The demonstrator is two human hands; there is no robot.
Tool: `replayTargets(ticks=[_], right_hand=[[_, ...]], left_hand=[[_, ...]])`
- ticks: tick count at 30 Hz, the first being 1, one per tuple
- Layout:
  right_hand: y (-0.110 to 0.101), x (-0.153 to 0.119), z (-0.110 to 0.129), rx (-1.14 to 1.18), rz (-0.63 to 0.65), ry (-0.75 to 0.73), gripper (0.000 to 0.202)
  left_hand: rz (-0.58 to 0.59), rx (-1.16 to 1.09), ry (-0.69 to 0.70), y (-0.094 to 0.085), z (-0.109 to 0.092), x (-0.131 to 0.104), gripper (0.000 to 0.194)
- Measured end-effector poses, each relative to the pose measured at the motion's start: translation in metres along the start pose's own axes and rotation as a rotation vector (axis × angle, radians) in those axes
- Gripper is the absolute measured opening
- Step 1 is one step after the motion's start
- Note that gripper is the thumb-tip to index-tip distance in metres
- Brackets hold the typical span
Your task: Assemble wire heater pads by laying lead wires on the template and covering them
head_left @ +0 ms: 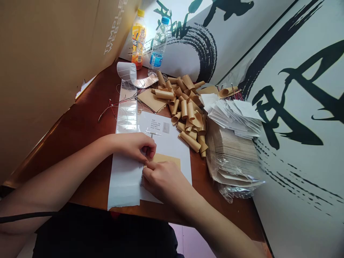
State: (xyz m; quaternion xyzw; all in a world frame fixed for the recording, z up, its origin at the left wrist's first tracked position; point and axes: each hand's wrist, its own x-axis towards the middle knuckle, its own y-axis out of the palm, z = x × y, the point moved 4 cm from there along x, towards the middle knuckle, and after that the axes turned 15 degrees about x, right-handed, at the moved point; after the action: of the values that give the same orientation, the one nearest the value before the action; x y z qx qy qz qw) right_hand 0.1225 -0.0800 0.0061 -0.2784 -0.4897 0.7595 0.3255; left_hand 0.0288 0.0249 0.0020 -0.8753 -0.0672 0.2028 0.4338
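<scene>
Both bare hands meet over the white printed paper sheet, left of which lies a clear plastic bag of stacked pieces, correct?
No: the head view shows the clear bag right of the white sheet, over which the left hand and right hand meet.

The bare left hand [134, 146] and bare right hand [164, 178] join smooth, tapering bare forearms [77, 170], the left one crossed at its upper end by a thin black cord [29, 216], while plain black fabric clothing [104, 234] is worn below, a small red patch [115, 215] showing at its upper edge.
</scene>
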Motion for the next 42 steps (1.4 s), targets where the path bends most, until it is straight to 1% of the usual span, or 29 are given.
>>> replayTargets(ticks=[11,16,18,22,24,29,33,37,42], right_hand=[[0.005,0.001,0.001,0.007,-0.007,0.030,0.016],[0.004,0.001,-0.004,0.045,-0.010,0.079,0.015],[0.001,0.000,-0.008,0.076,-0.022,0.109,0.015],[-0.007,-0.002,-0.016,0.140,-0.047,0.165,0.015],[-0.010,-0.002,-0.018,0.165,-0.040,0.181,0.016],[-0.010,-0.002,-0.013,0.187,0.009,0.120,0.016],[-0.003,-0.001,-0.010,0.117,0.023,0.133,0.014],[0.003,0.000,-0.006,0.046,0.013,0.135,0.018],[0.007,0.001,0.003,0.019,0.088,0.142,0.019]], left_hand=[[-0.006,0.005,0.017,0.001,0.002,0.000,0.013],[0.028,0.007,0.029,0.000,-0.001,-0.002,0.014],[0.048,0.054,0.038,0.002,-0.005,-0.002,0.017],[0.060,0.240,0.026,0.007,-0.014,0.000,0.031],[0.061,0.280,0.010,0.010,-0.017,0.000,0.036],[0.049,0.258,0.010,0.010,-0.019,-0.001,0.025],[0.078,0.170,0.002,0.004,-0.016,-0.003,0.018],[0.101,0.109,-0.011,-0.001,-0.016,-0.005,0.018],[0.104,0.094,0.006,-0.001,-0.017,-0.007,0.014]])
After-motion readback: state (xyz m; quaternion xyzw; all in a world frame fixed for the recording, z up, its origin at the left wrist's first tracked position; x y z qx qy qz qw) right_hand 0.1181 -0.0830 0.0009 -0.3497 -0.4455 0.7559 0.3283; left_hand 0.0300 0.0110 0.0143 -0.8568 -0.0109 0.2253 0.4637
